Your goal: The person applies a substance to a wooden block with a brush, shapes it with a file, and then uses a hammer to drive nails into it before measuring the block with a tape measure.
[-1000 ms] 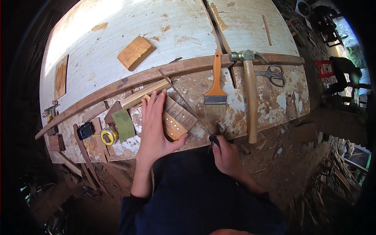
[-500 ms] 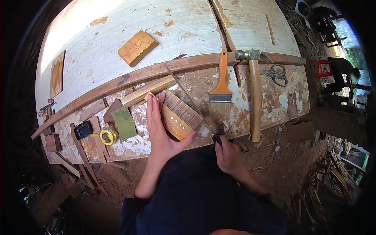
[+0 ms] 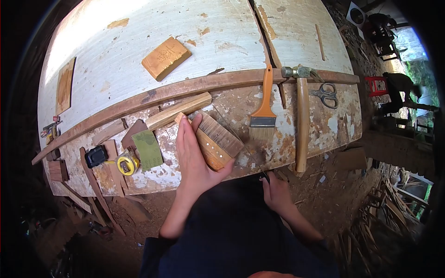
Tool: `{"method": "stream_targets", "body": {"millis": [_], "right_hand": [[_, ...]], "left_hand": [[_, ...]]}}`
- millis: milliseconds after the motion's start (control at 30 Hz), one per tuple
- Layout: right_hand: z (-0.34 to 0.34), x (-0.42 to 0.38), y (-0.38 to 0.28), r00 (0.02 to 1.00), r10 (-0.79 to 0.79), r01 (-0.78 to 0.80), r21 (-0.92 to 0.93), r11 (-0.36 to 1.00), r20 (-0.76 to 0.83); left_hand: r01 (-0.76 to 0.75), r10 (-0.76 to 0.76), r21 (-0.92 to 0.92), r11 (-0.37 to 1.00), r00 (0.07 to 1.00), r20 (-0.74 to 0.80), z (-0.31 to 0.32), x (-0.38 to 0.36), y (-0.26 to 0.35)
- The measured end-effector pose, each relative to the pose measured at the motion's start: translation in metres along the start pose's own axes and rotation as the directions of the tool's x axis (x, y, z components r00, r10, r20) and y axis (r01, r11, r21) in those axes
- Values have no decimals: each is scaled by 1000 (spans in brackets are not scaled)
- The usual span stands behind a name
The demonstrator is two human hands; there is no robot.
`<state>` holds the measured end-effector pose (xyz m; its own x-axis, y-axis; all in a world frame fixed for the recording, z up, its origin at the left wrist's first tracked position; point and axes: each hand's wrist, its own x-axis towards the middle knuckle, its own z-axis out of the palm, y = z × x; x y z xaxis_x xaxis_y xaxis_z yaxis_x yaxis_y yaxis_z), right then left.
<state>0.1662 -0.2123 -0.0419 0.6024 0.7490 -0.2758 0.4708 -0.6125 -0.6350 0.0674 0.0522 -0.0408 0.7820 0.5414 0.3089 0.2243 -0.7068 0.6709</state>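
My left hand grips a wooden block, fingers along its left side and the thumb at its near corner. The block is tilted, with an orange-brown face carrying a row of white dots and a darker, grained side. My right hand, fingers closed, is at the bench's front edge around the dark handle of a long, thin-bladed tool. Its narrow blade runs up along the block's right side, partly hidden behind it. A wooden stick lies just beyond my left fingertips.
Right of the block lie a wide paintbrush, a hammer and scissors. Green sandpaper and a yellow tape measure are at left. A long wooden strip crosses the bench. Another block sits farther back; a person is at far right.
My right hand has drawn the thin-bladed tool back toward me and slightly right, so less blade shows past the block. My left hand keeps its hold on the block.
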Motion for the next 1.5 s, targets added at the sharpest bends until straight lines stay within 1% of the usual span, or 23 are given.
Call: {"method": "stream_targets", "body": {"millis": [100,200,300,400,500,567,600,700,800,867,900,1000,1100,1167,1200,1300,1400,1467,1500], "right_hand": [[-1,8,-9,999,-1,1,4,1000,53],[-16,7,-20,998,23,-19,-67,998,61],[-1,-11,9,999,-31,33,-94,995,27],[-10,17,-24,995,-100,100,-103,990,-3],[-9,12,-16,996,-88,87,-68,994,-4],[-1,-11,10,999,-47,47,-33,998,14],[-4,-9,5,999,-35,35,-14,999,30],[-8,12,-14,995,-101,101,42,994,-7],[-11,15,-24,996,-87,87,30,996,-18],[-3,-8,2,999,-34,33,44,998,14],[-6,-9,-1,999,-9,7,52,999,40],[-9,11,-13,995,-85,76,163,984,48],[-13,19,-25,999,-13,3,212,977,46],[-8,-9,-4,1000,9,-14,184,983,28],[-13,-9,-9,1000,10,-13,169,986,19],[-20,11,-27,994,21,-45,210,977,112],[-20,28,-37,996,32,-45,155,987,88],[-15,1,-17,994,46,-64,183,981,101],[-17,-2,-18,993,48,-69,196,978,106]], "left_hand": [[-14,14,7,1000,1000,7,-2,-1,1],[-13,13,-7,1000,1000,-5,0,-3,1],[-22,22,8,1000,1000,-12,0,1,0],[-20,20,8,1000,1000,0,-1,-4,2],[-12,12,-13,1000,1000,-19,2,-2,2],[-2,2,-20,1000,1000,-23,2,-2,2],[-13,13,-1,1000,1000,-19,2,-3,1],[-15,14,-33,999,1000,-24,1,-2,2],[-12,10,-55,998,999,-44,3,-2,2],[-22,20,-45,999,999,-39,2,-2,1],[-18,17,-37,999,999,-36,1,-3,1],[-30,29,-52,998,999,-25,0,-3,0],[-33,29,-65,997,998,-48,3,-2,0],[-17,12,-90,996,998,-56,3,-3,1],[-25,20,-79,997,998,-60,4,0,0],[-33,31,-54,998,999,-34,1,-5,1],[-35,32,-45,998,998,-61,4,-4,-1],[-26,23,-54,998,998,-63,3,-5,0],[-25,21,-56,998,998,-67,4,-3,0]]}}
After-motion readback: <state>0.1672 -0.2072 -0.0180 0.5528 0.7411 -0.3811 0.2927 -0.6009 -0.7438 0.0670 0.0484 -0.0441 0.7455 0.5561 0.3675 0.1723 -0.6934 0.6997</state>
